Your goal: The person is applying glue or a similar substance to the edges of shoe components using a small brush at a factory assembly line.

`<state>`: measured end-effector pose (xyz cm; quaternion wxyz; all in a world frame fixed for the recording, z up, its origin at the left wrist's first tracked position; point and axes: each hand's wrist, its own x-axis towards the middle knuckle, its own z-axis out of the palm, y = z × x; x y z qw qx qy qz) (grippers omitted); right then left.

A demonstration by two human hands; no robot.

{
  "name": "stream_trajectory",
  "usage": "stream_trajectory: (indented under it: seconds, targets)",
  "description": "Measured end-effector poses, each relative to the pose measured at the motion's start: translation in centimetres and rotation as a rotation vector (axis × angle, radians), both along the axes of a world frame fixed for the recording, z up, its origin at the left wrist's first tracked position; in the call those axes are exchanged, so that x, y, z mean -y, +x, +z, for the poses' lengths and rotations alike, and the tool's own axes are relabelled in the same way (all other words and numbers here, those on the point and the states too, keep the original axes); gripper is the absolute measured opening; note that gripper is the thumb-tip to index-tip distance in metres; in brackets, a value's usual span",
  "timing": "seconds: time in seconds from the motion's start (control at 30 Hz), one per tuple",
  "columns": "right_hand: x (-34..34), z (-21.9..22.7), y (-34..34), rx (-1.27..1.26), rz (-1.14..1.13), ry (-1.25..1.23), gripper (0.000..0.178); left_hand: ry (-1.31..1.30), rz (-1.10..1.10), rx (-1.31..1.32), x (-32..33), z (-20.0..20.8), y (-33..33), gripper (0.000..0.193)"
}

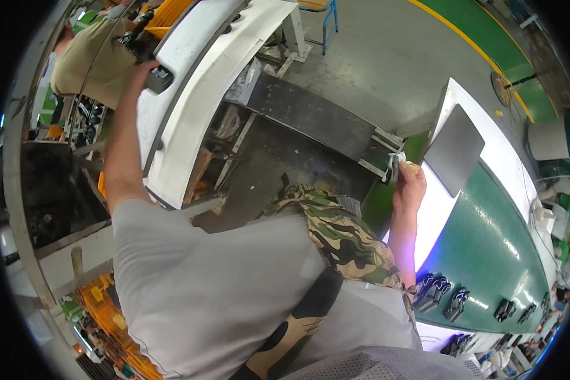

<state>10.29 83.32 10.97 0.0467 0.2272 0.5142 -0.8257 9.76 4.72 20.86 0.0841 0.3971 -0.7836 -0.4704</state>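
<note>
Nearest me is my grey shirt [221, 285] with a camouflage strap [342, 237]. My left hand [147, 66] is raised, closed around a dark power tool [158, 79] against the long white moulded panel [199, 88]. My right hand [410, 187] pinches small metal clips [396, 163] beside the green workbench [487, 240].

Grey concrete floor [386, 57], green workbench [487, 253]
</note>
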Motion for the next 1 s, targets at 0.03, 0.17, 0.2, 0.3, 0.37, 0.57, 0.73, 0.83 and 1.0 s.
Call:
stream_trajectory:
  seconds: [0.03, 0.17, 0.2, 0.3, 0.37, 0.57, 0.73, 0.83, 1.0]
  targets:
    - [-0.3, -0.3, -0.2, 0.015, 0.015, -0.016, 0.016, 0.018, 0.024, 0.002, 3.8, 0.0, 2.6, 0.032]
    - [-2.5, -1.1, 0.5, 0.061, -0.043, -0.065, 0.016, -0.390, 0.067, 0.618, 10.1, 2.3, 6.9, 0.040]
    - [-2.8, -0.8, 0.7, 0.056, -0.075, -0.010, 0.016, -0.739, -0.241, 0.950, 8.3, -1.7, 6.1, 0.048]
    - [-5.2, -1.7, 2.2, 0.052, -0.153, 0.134, 0.017, -0.837, -0.263, 1.085, -4.8, -10.6, -0.7, 0.054]
    - [-7.6, -0.9, 4.2, 0.063, -0.246, 0.138, 0.017, -0.973, -0.196, 0.600, -16.3, -10.6, -7.3, 0.057]
    - [-18.1, -1.0, 12.4, 0.079, -0.526, 0.091, 0.021, -0.070, -0.975, -0.043, -54.8, -21.0, -13.7, 0.039]
    - [-25.9, -1.6, 25.5, 0.102, -0.870, 0.099, 0.021, 0.759, -1.517, 0.414, -91.7, -20.7, 2.6, 0.039]
    - [-27.5, -0.9, 33.5, 0.101, -1.102, 0.103, 0.019, 0.802, -1.659, 0.862, -104.6, -21.5, 11.7, 0.068]
    - [-28.1, -0.2, 45.5, 0.125, -1.449, 0.095, 0.018, 0.444, -1.589, 1.177, -117.7, -25.4, 23.5, 0.092]
